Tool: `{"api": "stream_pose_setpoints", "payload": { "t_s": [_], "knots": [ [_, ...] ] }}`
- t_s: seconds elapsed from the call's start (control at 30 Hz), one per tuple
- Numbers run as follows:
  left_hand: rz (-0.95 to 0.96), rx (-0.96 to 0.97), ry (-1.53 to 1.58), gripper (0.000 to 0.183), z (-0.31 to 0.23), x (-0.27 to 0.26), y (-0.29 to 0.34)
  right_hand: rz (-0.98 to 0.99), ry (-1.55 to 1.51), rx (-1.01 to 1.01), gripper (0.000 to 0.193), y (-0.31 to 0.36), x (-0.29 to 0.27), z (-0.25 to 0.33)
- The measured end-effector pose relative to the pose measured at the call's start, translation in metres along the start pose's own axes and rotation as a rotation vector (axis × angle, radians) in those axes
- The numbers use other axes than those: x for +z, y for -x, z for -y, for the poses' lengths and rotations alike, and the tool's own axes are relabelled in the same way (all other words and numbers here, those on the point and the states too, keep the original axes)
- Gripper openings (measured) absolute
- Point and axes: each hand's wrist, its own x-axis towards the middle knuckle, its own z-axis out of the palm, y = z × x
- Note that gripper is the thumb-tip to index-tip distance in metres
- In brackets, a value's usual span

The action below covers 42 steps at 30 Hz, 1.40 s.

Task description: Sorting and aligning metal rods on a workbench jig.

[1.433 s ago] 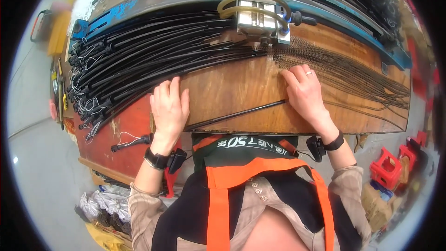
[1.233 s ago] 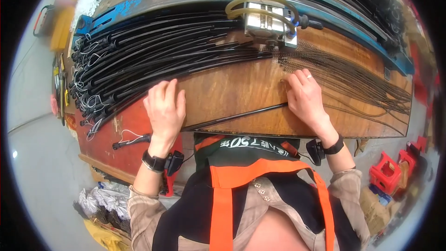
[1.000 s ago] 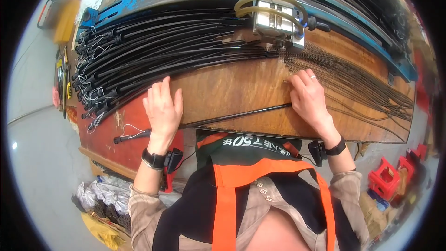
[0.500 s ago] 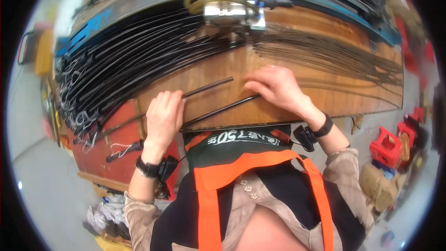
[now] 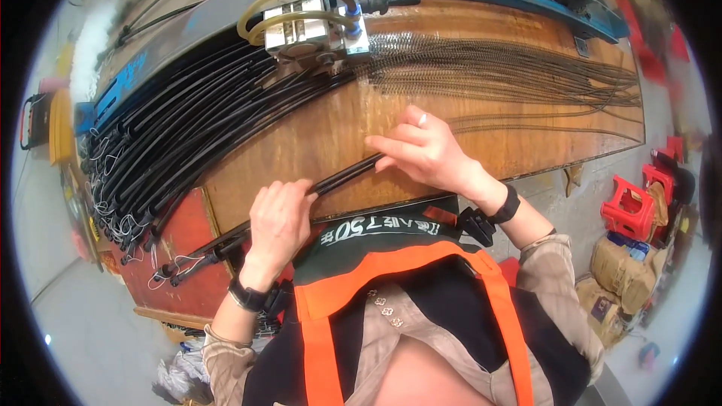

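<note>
Black sleeved rod [image 5: 342, 177] lies slantwise on the wooden bench [image 5: 526, 143], now lifted clear of the near edge. Left hand [image 5: 277, 218] clasps its lower stretch; right hand [image 5: 425, 152] pinches the upper end, both having moved inward. Another rod [image 5: 226, 244] seems to rest below, beside the black bundle [image 5: 188, 135].

Tan sacks [image 5: 620, 271] stacked on floor at right, below red stool. Dark apron band [image 5: 376, 227] with white printed lettering at worktop edge.

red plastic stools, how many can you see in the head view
2: one red stool on the floor right of the bench, another just behind it near the picture's rim. Blur there may hide more.
</note>
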Motion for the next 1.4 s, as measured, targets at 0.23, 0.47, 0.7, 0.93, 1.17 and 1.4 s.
{"api": "stream_pose_setpoints", "payload": {
  "t_s": [0.23,0.47,0.7,0.93,1.17,1.4],
  "knots": [
    [-0.086,-0.028,0.181,0.013,-0.007,0.02,-0.019,0.035,0.045,-0.06,0.034,-0.01,-0.006,0.007],
    [-0.254,-0.272,-0.183,0.022,0.047,-0.009,-0.005,0.043,0.443,0.202,0.025,-0.012,-0.017,-0.019],
    [-0.197,-0.228,-0.436,0.042,0.053,0.0,0.014,0.094,0.426,0.191,0.032,-0.022,-0.009,-0.016],
    [-0.192,-0.276,-0.497,0.052,0.054,0.001,0.011,0.107,0.364,0.208,0.033,-0.023,-0.008,-0.015],
    [-0.104,-0.398,-0.586,0.051,0.057,-0.013,0.02,0.066,0.299,0.199,0.033,-0.023,-0.008,-0.012],
    [-0.23,-0.136,-0.393,0.037,0.073,-0.045,-0.027,0.034,0.264,0.252,0.031,-0.024,-0.007,-0.011]
  ]
}}
